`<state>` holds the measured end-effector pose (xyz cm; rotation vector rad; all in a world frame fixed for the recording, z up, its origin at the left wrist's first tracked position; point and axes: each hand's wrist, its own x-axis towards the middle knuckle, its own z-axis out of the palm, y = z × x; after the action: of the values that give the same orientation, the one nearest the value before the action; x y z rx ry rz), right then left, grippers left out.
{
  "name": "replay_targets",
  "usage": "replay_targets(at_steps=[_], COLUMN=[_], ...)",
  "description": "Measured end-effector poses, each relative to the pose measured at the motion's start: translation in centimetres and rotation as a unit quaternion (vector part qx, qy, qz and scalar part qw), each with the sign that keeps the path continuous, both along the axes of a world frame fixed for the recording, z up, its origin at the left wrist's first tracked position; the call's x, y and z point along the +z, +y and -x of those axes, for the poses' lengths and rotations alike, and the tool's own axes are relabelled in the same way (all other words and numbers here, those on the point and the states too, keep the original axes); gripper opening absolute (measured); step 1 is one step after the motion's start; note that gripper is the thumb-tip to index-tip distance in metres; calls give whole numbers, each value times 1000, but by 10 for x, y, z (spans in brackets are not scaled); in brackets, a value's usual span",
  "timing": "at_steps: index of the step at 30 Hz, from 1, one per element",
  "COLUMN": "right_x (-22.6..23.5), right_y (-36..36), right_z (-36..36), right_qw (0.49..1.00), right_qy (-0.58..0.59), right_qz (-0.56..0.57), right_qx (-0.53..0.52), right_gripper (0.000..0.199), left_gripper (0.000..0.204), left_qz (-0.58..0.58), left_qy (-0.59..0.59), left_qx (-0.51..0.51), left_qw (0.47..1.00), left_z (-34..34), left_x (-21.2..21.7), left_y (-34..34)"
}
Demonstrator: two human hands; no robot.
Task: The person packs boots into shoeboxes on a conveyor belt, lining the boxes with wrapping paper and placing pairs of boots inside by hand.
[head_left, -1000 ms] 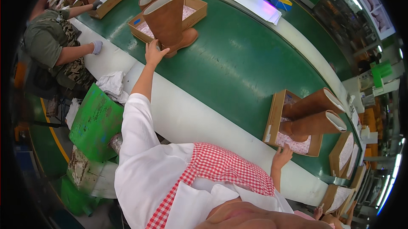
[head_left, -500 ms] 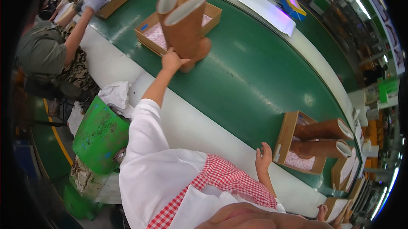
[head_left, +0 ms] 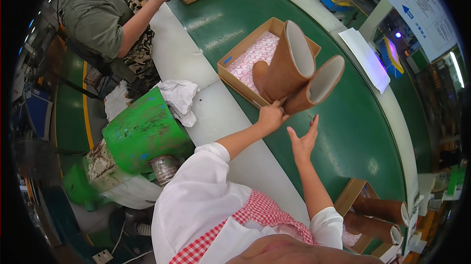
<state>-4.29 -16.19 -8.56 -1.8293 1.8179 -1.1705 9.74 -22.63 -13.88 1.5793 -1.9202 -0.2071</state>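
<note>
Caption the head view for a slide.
Left hand at brown boots and an open box on a green table, right hand open nearby.

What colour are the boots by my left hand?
The boots are brown outside with an off-white lining, best seen in the head view.

A footwear factory, shown by the green belt (head_left: 343,156) with brown boots (head_left: 278,75) and open boxes (head_left: 248,40).

Green surface (head_left: 360,122) lies free right of the brown boots (head_left: 279,70) obstructing the box (head_left: 246,44).
</note>
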Motion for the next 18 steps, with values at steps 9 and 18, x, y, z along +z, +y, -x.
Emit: replay_targets(at_steps=[9,18], right_x=[-45,-34], right_y=[-20,-3], right_z=[-9,70], right_qw=[979,962], right_qy=[-126,-200], right_qz=[43,62], right_qx=[-157,-175], right_gripper=[61,41], left_gripper=[25,32], left_qz=[6,-21], left_qy=[69,95], left_qx=[-97,-45], left_qw=[993,994], left_z=[22,17], left_x=[-7,-1], left_y=[59,67])
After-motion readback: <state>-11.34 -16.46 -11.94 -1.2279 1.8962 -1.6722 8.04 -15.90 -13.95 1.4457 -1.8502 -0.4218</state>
